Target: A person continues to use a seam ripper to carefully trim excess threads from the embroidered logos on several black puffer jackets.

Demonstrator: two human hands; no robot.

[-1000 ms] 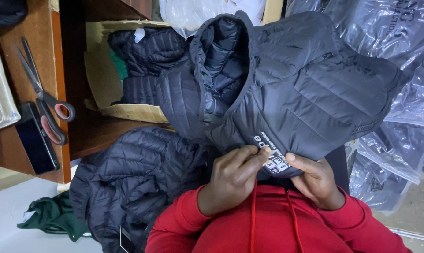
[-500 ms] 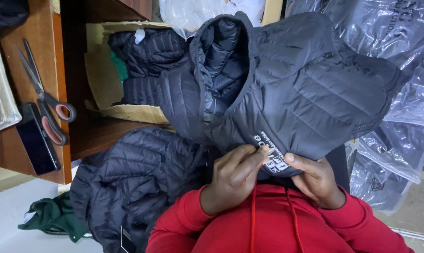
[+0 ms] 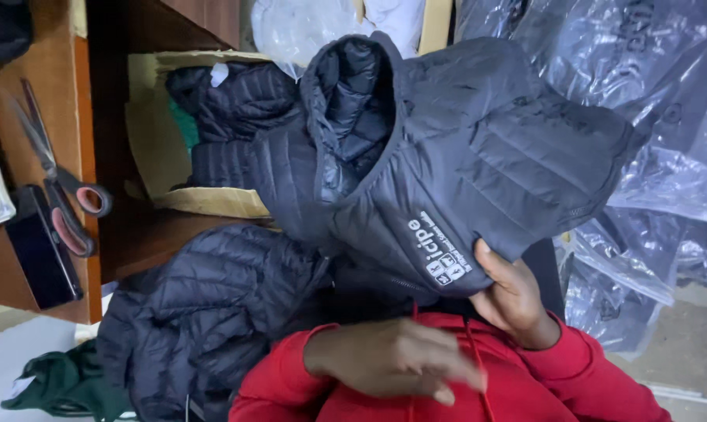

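A dark quilted puffer jacket (image 3: 478, 164) with a hood is held up in front of me, a white printed patch (image 3: 441, 254) near its lower edge. My right hand (image 3: 511, 301) grips that lower edge just beside the patch, thumb on the outside. My left hand (image 3: 396, 361) is off the jacket, blurred, lying flat across my red hoodie (image 3: 525, 391) with fingers extended and nothing in it. A second dark puffer jacket (image 3: 205, 312) lies crumpled to the lower left, close to my left sleeve.
A cardboard box (image 3: 205, 202) at upper left holds another dark jacket. Red-handled scissors (image 3: 60, 195) and a black phone (image 3: 41, 254) lie on a wooden shelf at left. Clear plastic bags (image 3: 666, 156) pile up on the right. A green garment (image 3: 64, 383) lies at lower left.
My left hand has let go of the jacket's patch area and dropped down across my chest. My right hand still grips the jacket's lower edge.
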